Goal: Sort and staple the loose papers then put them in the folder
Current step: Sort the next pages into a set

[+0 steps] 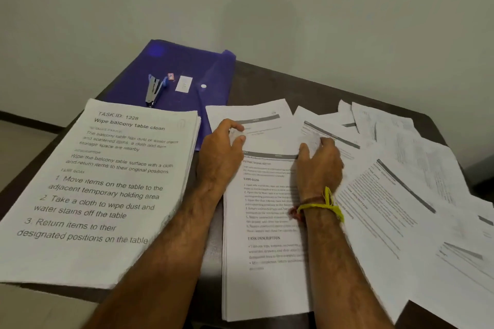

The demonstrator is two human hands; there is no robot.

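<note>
We note dim, even indoor lighting, soft shadows on the wall (262,21), slight overall blur, wide-angle bending at edges.

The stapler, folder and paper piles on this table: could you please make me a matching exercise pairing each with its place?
Things:
1. stapler
2. folder
3. large-print stack
4. loose sheets

Places:
A. fanned out at the right
B. at the table's far edge, by the wall
C. lying on the folder
D. near left of the table

Pairs: 1-C, 2-B, 3-D, 4-A
</note>
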